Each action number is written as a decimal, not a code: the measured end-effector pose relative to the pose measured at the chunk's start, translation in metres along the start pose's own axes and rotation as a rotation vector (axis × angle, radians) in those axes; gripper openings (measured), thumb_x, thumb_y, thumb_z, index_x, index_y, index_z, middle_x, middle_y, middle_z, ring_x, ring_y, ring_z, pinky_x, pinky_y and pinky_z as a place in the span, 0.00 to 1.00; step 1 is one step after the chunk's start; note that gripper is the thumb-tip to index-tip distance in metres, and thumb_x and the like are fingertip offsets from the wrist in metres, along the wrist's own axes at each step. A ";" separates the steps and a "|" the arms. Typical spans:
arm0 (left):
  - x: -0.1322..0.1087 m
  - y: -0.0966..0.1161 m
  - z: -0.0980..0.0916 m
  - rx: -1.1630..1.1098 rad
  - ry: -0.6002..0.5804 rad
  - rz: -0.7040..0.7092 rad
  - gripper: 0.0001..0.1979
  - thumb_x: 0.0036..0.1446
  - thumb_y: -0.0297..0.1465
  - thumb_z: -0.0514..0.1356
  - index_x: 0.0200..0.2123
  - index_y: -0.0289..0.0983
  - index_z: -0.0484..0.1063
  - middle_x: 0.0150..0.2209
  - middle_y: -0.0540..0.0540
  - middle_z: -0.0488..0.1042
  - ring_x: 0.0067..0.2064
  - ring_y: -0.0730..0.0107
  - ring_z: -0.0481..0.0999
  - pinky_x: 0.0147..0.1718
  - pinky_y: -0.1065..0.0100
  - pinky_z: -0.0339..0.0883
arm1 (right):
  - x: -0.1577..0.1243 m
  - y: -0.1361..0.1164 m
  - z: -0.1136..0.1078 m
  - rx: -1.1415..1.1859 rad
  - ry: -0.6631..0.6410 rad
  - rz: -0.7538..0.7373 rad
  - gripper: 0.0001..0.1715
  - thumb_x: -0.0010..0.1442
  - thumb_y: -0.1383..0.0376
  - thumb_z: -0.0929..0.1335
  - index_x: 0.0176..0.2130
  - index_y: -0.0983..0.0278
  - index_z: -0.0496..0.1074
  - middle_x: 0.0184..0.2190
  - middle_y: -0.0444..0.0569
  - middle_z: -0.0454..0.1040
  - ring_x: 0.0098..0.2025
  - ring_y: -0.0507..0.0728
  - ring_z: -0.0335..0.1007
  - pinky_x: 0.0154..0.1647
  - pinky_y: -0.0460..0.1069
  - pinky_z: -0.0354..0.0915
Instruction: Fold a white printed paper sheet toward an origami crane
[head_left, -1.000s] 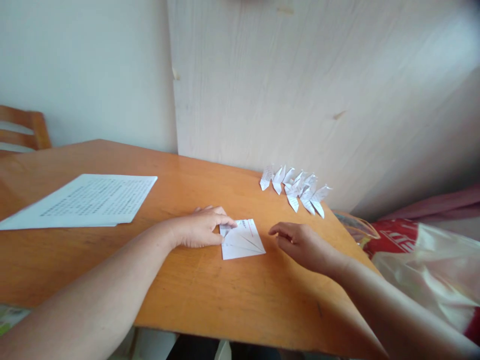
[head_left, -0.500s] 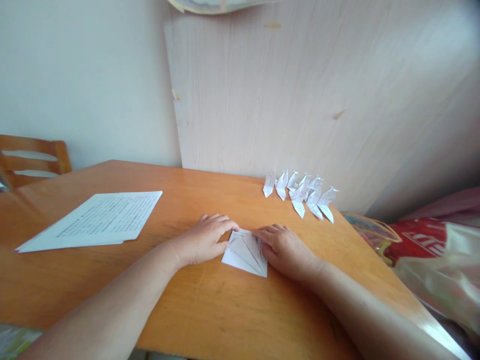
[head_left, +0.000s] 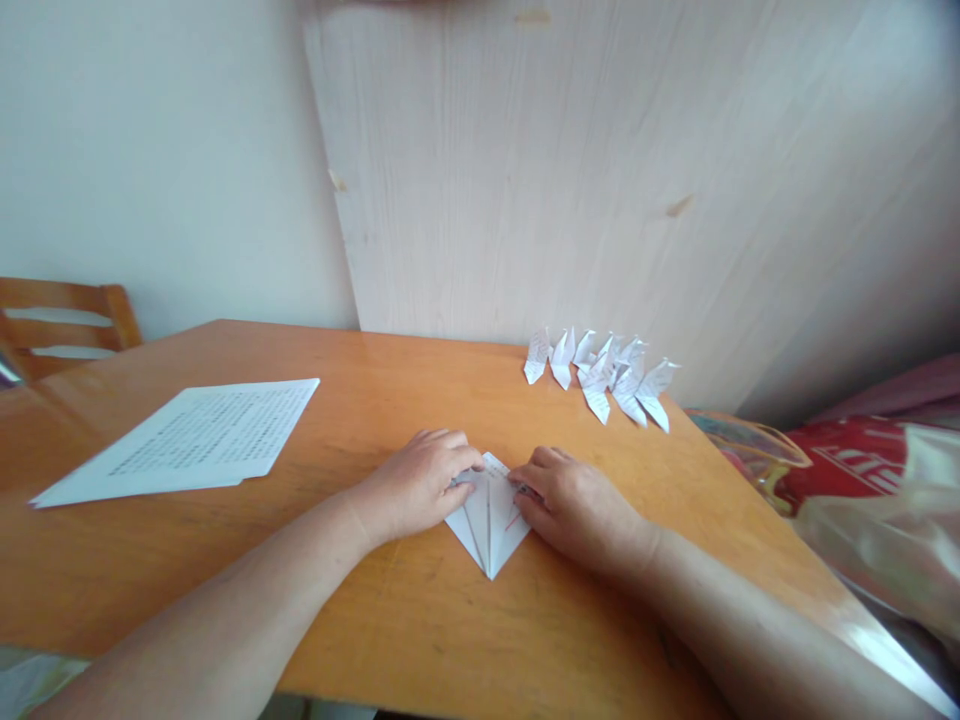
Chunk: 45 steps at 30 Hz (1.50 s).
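1. Head view: the left hand (head_left: 420, 485) has thumb and index slightly parted on the left side of the folded paper (head_left: 489, 522); whether they pinch or only press, I cannot tell.
2. The right hand (head_left: 581, 508) bends thumb and fingers over the paper's right side, its hold equally unclear; a second ago it was apart from the paper.
3. The paper lies on the table (head_left: 390, 630) between both hands, turned since half a second ago: the corner where its creases meet now points toward the person.
4. Fingers hide the paper's side corners.
5. Left of the paper lie printed sheets (head_left: 202, 435); beyond it, rightward, white folded figures (head_left: 598, 375); far right, a red bag (head_left: 847, 455).
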<state>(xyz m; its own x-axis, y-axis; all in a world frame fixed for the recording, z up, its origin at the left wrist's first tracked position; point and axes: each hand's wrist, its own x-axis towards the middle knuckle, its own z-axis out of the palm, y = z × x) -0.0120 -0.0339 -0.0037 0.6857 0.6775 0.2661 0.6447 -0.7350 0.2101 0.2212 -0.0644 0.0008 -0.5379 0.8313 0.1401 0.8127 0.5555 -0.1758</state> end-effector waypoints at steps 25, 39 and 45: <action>0.000 0.006 -0.003 -0.073 -0.131 0.055 0.10 0.61 0.33 0.60 0.45 0.43 0.76 0.38 0.46 0.69 0.42 0.63 0.70 0.41 0.65 0.63 | 0.000 0.004 -0.001 -0.002 -0.007 -0.056 0.13 0.66 0.64 0.64 0.45 0.61 0.77 0.36 0.52 0.71 0.41 0.58 0.67 0.43 0.50 0.61; 0.000 0.007 -0.003 -0.079 -0.134 -0.035 0.21 0.55 0.41 0.65 0.51 0.44 0.69 0.44 0.48 0.72 0.47 0.60 0.71 0.46 0.61 0.59 | 0.000 0.009 0.000 0.009 0.034 -0.061 0.14 0.66 0.66 0.62 0.44 0.61 0.76 0.35 0.51 0.71 0.40 0.57 0.67 0.42 0.50 0.62; 0.001 0.008 -0.003 -0.109 -0.128 -0.057 0.23 0.54 0.41 0.66 0.51 0.44 0.67 0.48 0.48 0.73 0.50 0.59 0.71 0.48 0.61 0.59 | 0.000 0.008 0.000 0.035 0.048 -0.088 0.14 0.66 0.67 0.63 0.44 0.62 0.77 0.35 0.51 0.71 0.40 0.57 0.67 0.42 0.50 0.62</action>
<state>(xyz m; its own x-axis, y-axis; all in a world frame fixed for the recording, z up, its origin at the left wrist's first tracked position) -0.0074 -0.0396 0.0013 0.6910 0.7111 0.1301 0.6483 -0.6892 0.3237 0.2280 -0.0595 -0.0003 -0.5949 0.7777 0.2032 0.7538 0.6276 -0.1946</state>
